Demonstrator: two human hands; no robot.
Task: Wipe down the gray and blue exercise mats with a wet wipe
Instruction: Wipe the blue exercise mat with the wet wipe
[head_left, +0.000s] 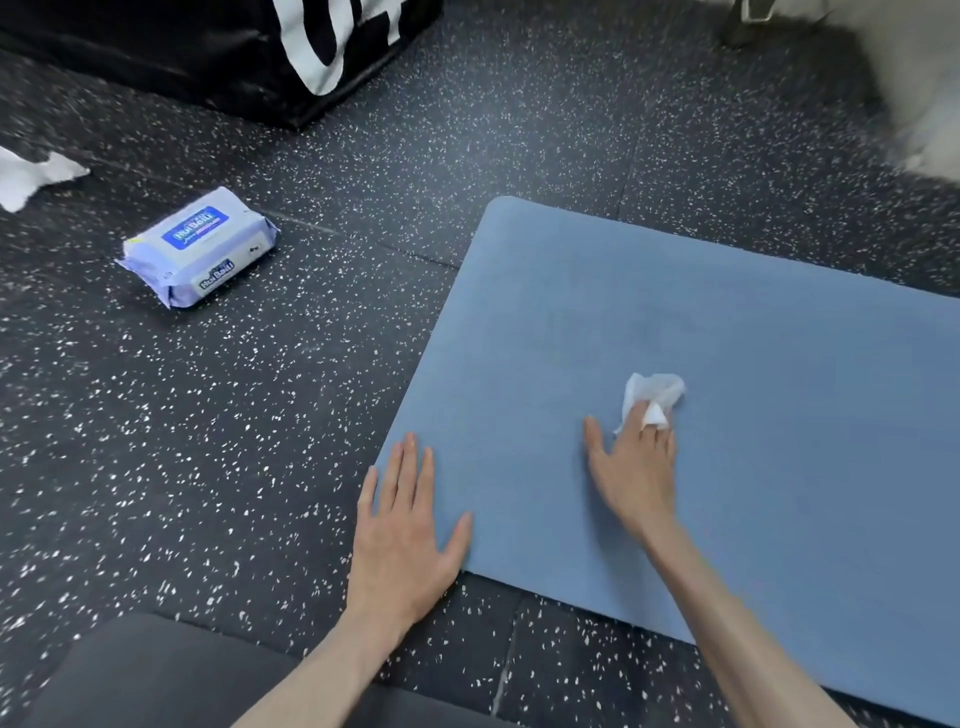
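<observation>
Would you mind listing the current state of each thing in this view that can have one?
blue mat: unrolled flat on the speckled floor.
wet wipe: crumpled, pressed onto the mat under the fingers of the right hand.
left hand: open, flat on the mat's near corner.
wipe pack: lying on the floor, lid closed.
used wipe: crumpled on the floor, far left.
</observation>
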